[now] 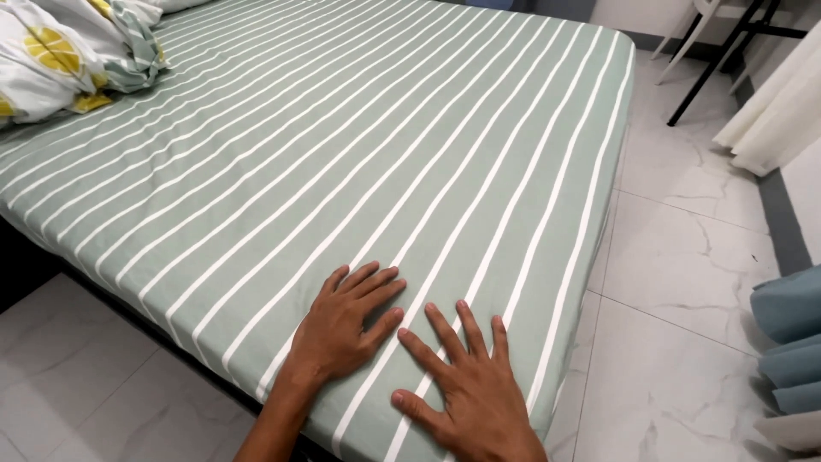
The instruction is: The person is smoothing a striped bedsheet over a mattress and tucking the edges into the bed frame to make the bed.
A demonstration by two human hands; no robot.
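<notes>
Green cotton with thin white stripes covers the whole mattress: a pale sage fitted bed sheet (359, 154) pulled flat across the bed. Both hands lie on it near the mattress's closest corner. The left hand (342, 329) rests palm down, fingers together and pointing up and to the right, roughly along the stripes. The right hand (466, 389) sits just beside it, also palm down, fingers spread wide and the thumb stretched towards the left wrist. Neither hand grips anything; both are flat and open, pressing on the cloth.

The sheet stretches away from the hands towards the far end, and its stripes run diagonally from lower left to upper right. The right hand is nearer the side edge of the mattress, where the cloth turns down towards the white marbled tile floor (693, 257). Well apart, at the far left corner, lies a crumpled white quilt with yellow lemon prints (60, 51).
</notes>
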